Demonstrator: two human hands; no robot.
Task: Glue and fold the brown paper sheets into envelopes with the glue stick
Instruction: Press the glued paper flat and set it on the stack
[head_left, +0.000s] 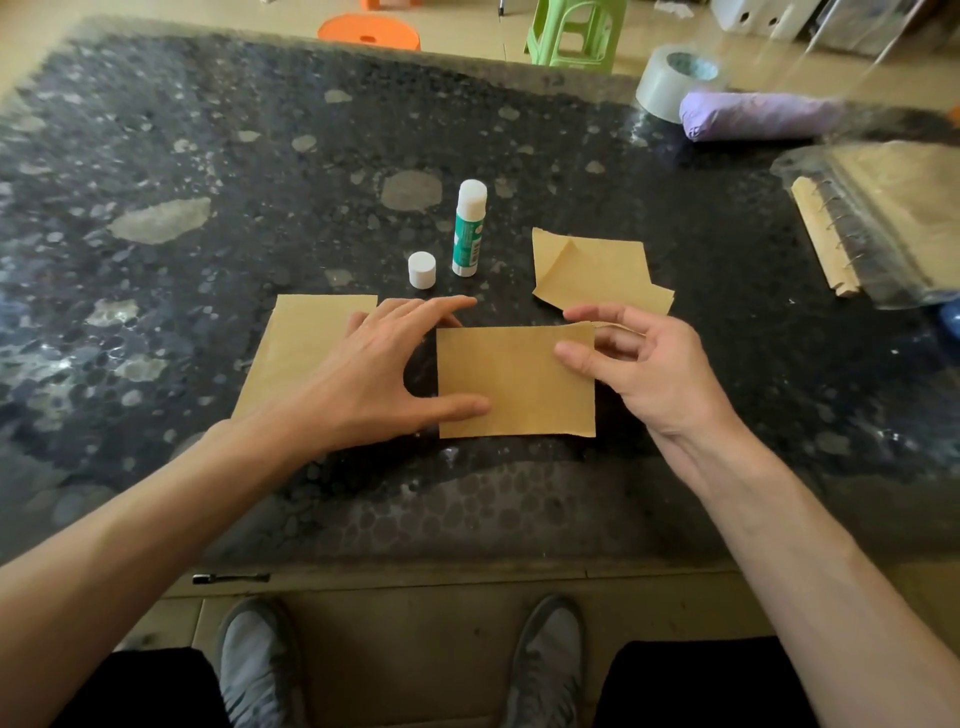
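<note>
A folded brown paper sheet (514, 384) lies flat on the dark speckled table (208, 156) in front of me. My left hand (384, 374) rests on its left edge, thumb pressing the lower left corner, fingers straight. My right hand (639, 364) pinches the sheet's upper right corner between thumb and fingers. A flat brown sheet (306, 338) lies to the left, partly under my left hand. Folded brown sheets (592, 270) with a lifted flap lie behind. The uncapped glue stick (469, 228) stands upright behind them, its white cap (422, 269) beside it.
At the right edge lies a spiral-bound brown notebook in clear plastic (878, 218). A grey tape roll (675, 78) and a purple bundle (753, 114) sit at the back right. Orange (369, 31) and green stools (576, 31) stand on the floor beyond.
</note>
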